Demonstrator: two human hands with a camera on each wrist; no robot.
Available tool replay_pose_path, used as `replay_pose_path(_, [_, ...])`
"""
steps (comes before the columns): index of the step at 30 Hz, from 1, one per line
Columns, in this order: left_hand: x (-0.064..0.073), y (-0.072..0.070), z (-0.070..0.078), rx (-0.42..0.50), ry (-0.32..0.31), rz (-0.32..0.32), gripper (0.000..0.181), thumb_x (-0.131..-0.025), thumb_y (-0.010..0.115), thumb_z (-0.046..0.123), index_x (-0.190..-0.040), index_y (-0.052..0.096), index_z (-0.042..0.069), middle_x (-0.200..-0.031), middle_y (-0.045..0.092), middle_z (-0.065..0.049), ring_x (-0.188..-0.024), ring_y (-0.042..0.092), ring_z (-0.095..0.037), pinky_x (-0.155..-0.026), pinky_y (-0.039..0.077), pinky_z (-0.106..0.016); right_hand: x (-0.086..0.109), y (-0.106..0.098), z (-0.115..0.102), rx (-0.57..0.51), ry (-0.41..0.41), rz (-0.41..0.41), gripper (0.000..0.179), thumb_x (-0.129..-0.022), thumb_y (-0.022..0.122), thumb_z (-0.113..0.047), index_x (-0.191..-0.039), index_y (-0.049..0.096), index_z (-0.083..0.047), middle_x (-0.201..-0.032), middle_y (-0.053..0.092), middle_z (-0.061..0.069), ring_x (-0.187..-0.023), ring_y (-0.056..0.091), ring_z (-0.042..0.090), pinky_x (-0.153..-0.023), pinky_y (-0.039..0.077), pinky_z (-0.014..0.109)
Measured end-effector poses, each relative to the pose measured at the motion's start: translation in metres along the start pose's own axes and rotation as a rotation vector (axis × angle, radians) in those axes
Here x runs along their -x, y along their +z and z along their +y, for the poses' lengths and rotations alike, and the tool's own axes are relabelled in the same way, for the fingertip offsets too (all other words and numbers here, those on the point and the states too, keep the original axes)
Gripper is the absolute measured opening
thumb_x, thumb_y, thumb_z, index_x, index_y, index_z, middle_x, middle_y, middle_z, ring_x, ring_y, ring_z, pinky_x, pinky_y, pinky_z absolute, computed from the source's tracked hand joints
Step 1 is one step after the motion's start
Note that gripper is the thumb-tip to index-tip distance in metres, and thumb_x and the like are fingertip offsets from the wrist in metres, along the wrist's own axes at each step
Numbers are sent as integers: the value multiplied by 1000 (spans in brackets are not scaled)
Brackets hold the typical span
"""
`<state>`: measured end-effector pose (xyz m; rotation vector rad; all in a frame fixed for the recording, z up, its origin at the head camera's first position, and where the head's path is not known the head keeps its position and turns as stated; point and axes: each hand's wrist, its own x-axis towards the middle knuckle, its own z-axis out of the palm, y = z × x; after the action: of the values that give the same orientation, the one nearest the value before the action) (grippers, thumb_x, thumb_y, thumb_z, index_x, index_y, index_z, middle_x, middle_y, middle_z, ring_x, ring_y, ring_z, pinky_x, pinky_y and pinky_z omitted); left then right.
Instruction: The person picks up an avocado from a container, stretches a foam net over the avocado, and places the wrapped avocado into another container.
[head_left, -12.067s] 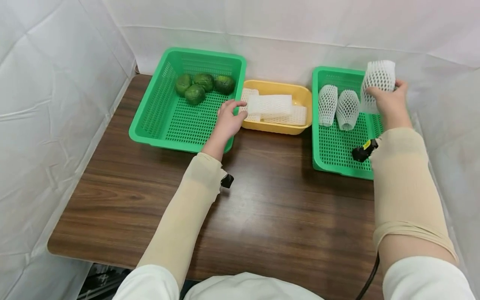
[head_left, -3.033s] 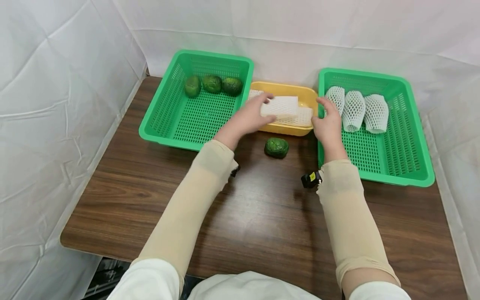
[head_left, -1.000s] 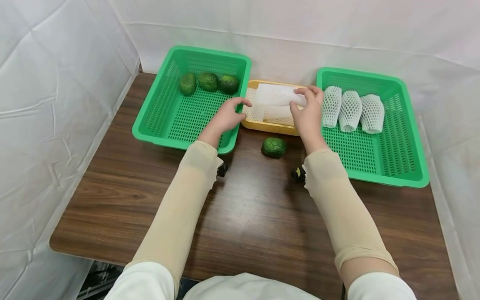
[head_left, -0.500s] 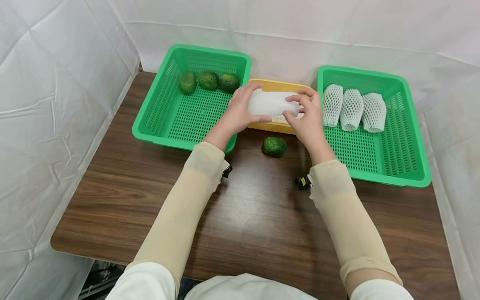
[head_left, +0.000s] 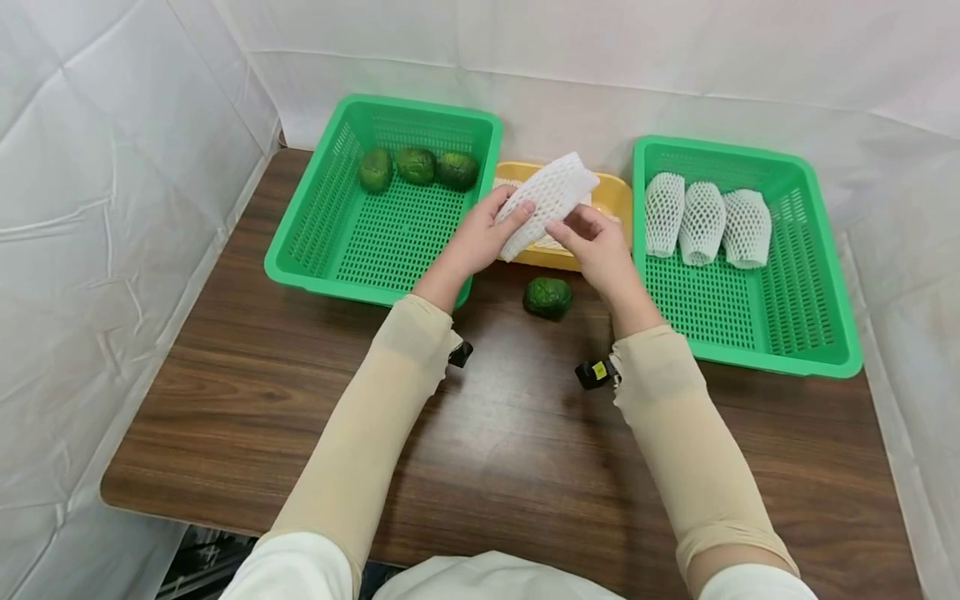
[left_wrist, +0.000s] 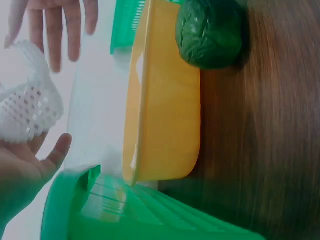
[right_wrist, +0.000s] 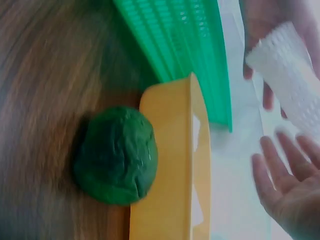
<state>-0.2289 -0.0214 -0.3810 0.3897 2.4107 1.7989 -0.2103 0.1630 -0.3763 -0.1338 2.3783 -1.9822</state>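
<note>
My left hand holds a white foam net sleeve above the yellow tray, thumb on its near side. The sleeve is tilted, its upper end pointing away to the right, and looks flat. Close to its right side is my right hand. In the right wrist view the fingers of that hand are spread and apart from the sleeve. A dark green, wrinkled avocado lies on the table in front of the tray. More foam sleeves lie in the tray, partly hidden by my hands.
On the left a green basket holds three avocados along its back. The green basket on the right holds three net-sleeved pieces in a row. The brown wooden table reaches toward me; white sheeting stands behind.
Earlier, one avocado left the left basket for the table, and a sleeved piece joined the right basket. Since then a sleeve has been lifted from the tray and tilted; my right hand has come off it.
</note>
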Motion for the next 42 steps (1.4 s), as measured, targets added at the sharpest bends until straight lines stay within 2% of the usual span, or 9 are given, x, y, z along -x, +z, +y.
replay_pose_path(4, [0, -5, -3, 99, 10, 181, 33, -94, 55, 30, -112, 61, 3, -99, 63, -10, -76, 56, -15, -65, 45, -25, -1, -1, 0, -99, -5, 107, 12, -84, 69, -11, -91, 69, -1, -75, 65, -4, -72, 59, 10, -70, 48, 23])
replay_pose_path(8, [0, -14, -5, 156, -1, 295, 29, -92, 59, 28, -101, 65, 1, -88, 63, -8, -73, 52, -16, -62, 41, -25, -2, -8, -1, -140, 15, 171, 8, -83, 69, -6, -89, 69, -2, -73, 65, -5, -67, 60, 8, -63, 49, 19])
replay_pose_path(15, [2, -9, -3, 107, -23, 112, 37, -93, 57, 24, -125, 47, 9, -100, 65, -11, -81, 56, -17, -66, 44, -26, 1, -3, 0, -111, 2, 73, 7, -84, 69, -10, -90, 66, -6, -79, 63, -3, -75, 60, 11, -67, 49, 20])
replay_pose_path(21, [3, 1, -7, 28, -40, -101, 81, -82, 71, 32, -144, 22, 17, -132, 47, -9, -109, 51, -16, -86, 45, -30, 2, 2, 2, -84, 12, 11, 27, -86, 67, -12, -110, 60, -3, -93, 57, 2, -84, 60, 12, -72, 51, 27])
replay_pose_path(24, [4, 3, -10, -50, -15, -111, 101, -73, 79, 30, -148, 12, 18, -136, 41, -8, -111, 48, -17, -90, 41, -30, 3, 2, 3, -135, 3, -1, 33, -86, 66, -8, -116, 58, 0, -95, 57, 3, -84, 59, 12, -73, 52, 27])
replay_pose_path(28, [3, 3, -14, -43, 19, -83, 96, -76, 75, 18, -148, 11, 15, -134, 42, -13, -111, 50, -21, -89, 43, -32, 4, 1, 3, -172, -12, -39, 33, -87, 64, -6, -118, 58, 0, -99, 61, 6, -88, 60, 15, -76, 51, 29])
replay_pose_path(34, [1, 2, -18, 66, 2, -43, 82, -79, 63, 2, -145, 15, 9, -136, 40, -15, -115, 47, -24, -91, 41, -32, 3, -6, 10, 125, 47, -78, 31, -92, 58, -12, -121, 56, -1, -112, 61, 14, -102, 58, 21, -87, 46, 33])
replay_pose_path(38, [2, 1, -20, 45, -39, -38, 82, -79, 61, 2, -145, 15, 13, -133, 42, -14, -110, 48, -23, -86, 42, -32, 2, -10, 20, 449, 136, -224, 33, -93, 56, -12, -125, 53, -3, -124, 54, 15, -115, 49, 27, -95, 40, 40])
replay_pose_path(42, [2, 4, -21, 52, -44, -53, 89, -77, 60, 3, -146, 7, 19, -132, 40, -13, -105, 48, -23, -81, 43, -32, 1, -8, 31, 605, 197, -350, 41, -90, 58, -9, -130, 49, -4, -132, 47, 17, -123, 40, 33, -99, 34, 47])
